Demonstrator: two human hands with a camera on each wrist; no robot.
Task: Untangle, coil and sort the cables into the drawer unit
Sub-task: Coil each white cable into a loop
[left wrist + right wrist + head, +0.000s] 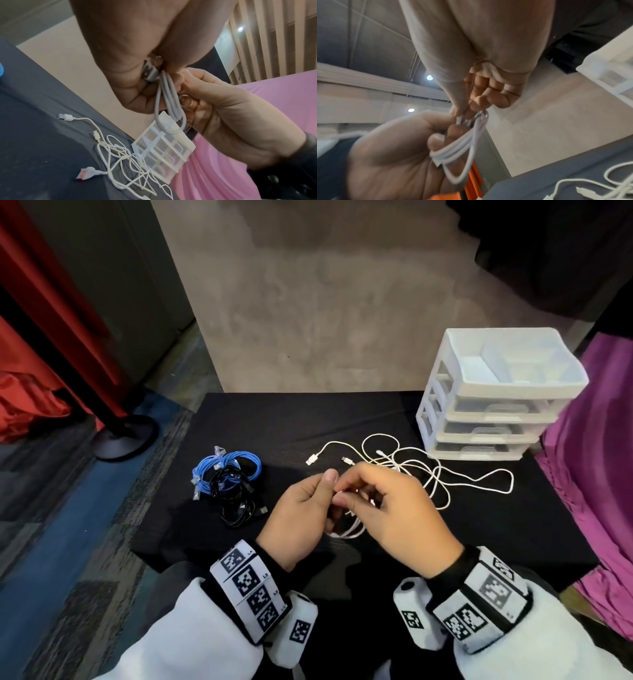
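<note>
Black-clothed table (pixel 308 419); grey concrete floor beyond its far edge, patterned carpet and a red curtain off the left edge, purple fabric off the right. White drawer unit (pixel 496 402) stands at the far right corner, all three drawers closed, probably kept within reach for sorting. Loose tangle of white cables (pixel 435 470) lies just in front of it, not yet worked. Blue cable coil (pixel 226 467) and black cable coil (pixel 236 505) sit touching near the left edge, apparently finished and staged. Above the near-centre, left hand (pixel 301 515) has fingers curled around a small white cable coil (pixel 347 530), keeping the loops together; right hand (pixel 394 508) pinches its connector end, likely tucking it in.
</note>
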